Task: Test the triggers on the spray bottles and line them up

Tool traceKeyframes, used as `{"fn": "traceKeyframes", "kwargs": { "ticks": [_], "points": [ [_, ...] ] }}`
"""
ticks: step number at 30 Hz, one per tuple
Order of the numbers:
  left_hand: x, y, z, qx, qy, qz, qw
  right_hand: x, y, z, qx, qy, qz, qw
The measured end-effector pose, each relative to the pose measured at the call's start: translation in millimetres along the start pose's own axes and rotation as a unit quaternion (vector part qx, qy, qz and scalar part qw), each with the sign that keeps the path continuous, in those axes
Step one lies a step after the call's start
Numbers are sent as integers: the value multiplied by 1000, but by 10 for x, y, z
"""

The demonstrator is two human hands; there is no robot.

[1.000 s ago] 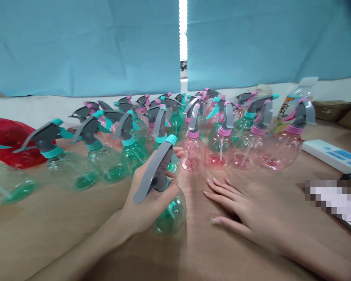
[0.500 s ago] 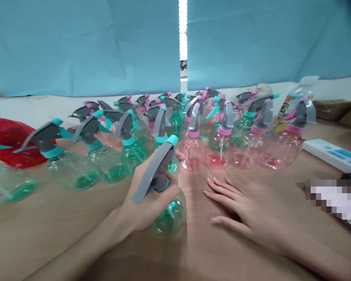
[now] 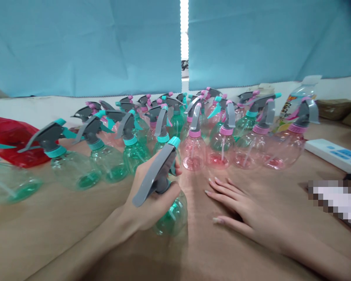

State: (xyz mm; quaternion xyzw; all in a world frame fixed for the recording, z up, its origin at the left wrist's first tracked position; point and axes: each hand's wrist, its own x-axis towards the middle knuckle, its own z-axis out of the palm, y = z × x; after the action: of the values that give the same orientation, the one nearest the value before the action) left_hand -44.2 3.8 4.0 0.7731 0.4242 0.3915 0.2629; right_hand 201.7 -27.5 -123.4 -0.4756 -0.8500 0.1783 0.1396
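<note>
My left hand point(image 3: 148, 195) is wrapped round the neck of a green see-through spray bottle point(image 3: 175, 216). Its grey trigger head with a teal nozzle points away from me, and the fingers are partly hidden behind it. My right hand point(image 3: 236, 203) lies flat on the wooden table point(image 3: 199, 249), fingers stretched out, holding nothing. Just beyond it stand pink spray bottles point(image 3: 193, 154) with pink collars and grey heads. Green spray bottles point(image 3: 136, 154) with teal collars line up ahead and to the left of my left hand.
Several more spray bottles, pink and green, crowd the back by the white wall. A red plastic bag point(image 3: 20, 140) lies at left. On the right are a labelled drink bottle point(image 3: 298, 103), a white power strip point(image 3: 336, 154) and a blurred-out flat object point(image 3: 337, 203). Blue curtains point(image 3: 84, 47) hang behind.
The whole view has shifted very slightly, so everything sits a little further right. Both hands keep their pose, the left still round the spray bottle.
</note>
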Motion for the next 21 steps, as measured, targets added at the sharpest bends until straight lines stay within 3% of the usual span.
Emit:
{"fn": "traceKeyframes", "kwargs": {
  "ticks": [7,21],
  "points": [
    [-2,-96,3,-8,-7,8,1000,16,-20,-24,-5,-2,-2,1000],
    [8,-58,56,-51,-6,7,999,6,-34,-30,12,6,0,1000]
  ]
}}
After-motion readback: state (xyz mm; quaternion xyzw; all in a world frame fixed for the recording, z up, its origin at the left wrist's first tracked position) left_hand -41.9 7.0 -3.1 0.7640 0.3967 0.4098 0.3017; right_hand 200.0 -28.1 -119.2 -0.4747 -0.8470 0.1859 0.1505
